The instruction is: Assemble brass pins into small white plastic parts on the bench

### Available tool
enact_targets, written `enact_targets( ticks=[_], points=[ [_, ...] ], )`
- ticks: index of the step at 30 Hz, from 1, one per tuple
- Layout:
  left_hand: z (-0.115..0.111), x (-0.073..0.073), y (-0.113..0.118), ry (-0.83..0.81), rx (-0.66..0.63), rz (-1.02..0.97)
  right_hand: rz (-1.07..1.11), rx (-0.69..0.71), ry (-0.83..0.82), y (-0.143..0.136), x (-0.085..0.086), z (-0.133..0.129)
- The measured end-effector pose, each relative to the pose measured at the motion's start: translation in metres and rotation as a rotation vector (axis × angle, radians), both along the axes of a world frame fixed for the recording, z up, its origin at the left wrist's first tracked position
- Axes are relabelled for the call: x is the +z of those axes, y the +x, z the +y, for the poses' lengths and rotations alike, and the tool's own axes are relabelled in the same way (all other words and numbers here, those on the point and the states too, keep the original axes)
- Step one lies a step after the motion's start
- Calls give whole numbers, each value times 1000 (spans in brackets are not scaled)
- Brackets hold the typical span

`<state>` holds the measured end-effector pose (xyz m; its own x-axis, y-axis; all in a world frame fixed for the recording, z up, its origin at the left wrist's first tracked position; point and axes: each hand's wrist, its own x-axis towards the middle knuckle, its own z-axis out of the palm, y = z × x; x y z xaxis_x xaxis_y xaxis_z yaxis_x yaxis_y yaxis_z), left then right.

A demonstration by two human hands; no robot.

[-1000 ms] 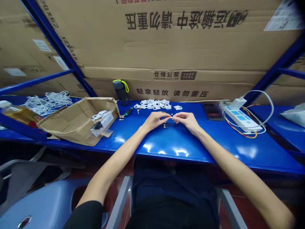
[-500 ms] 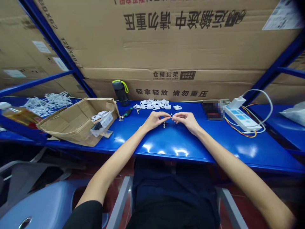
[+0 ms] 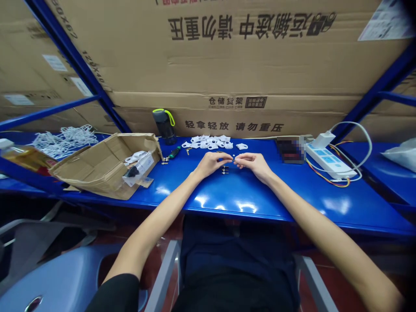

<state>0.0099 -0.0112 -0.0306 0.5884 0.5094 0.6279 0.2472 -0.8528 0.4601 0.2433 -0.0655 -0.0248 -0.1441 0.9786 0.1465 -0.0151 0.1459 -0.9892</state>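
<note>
My left hand (image 3: pixel 209 164) and my right hand (image 3: pixel 254 164) meet fingertip to fingertip low over the blue table (image 3: pixel 182 190). Both are closed in a pinch. Whatever sits between the fingertips is too small to name. Just below the fingers lie a few small dark pins with pale ends (image 3: pixel 225 170). Behind my hands spreads a pile of white plastic pieces (image 3: pixel 208 141), with a single white piece (image 3: pixel 242 147) lying apart to its right. A green-handled screwdriver (image 3: pixel 174 152) rests left of my left hand, near some small brass-coloured parts (image 3: pixel 165 160).
An open cardboard box (image 3: pixel 94 173) stands at the left, with a dark bottle (image 3: pixel 164 128) behind it. White cords (image 3: pixel 65 141) are heaped further left. To the right are a dark box (image 3: pixel 289 151) and a power strip (image 3: pixel 329 160) with loose cables. Large cardboard (image 3: pixel 208 65) walls the back.
My hands stay in nearly the same place. Only the fingertips have shifted slightly against each other; nothing on the table has visibly moved.
</note>
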Motion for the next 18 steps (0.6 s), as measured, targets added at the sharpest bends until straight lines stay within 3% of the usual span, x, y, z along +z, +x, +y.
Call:
enact_targets(
  ticks=[18],
  points=[
    [-5, 10, -1, -121, 64, 4, -78, -69, 78, 2, 4, 0]
  ],
)
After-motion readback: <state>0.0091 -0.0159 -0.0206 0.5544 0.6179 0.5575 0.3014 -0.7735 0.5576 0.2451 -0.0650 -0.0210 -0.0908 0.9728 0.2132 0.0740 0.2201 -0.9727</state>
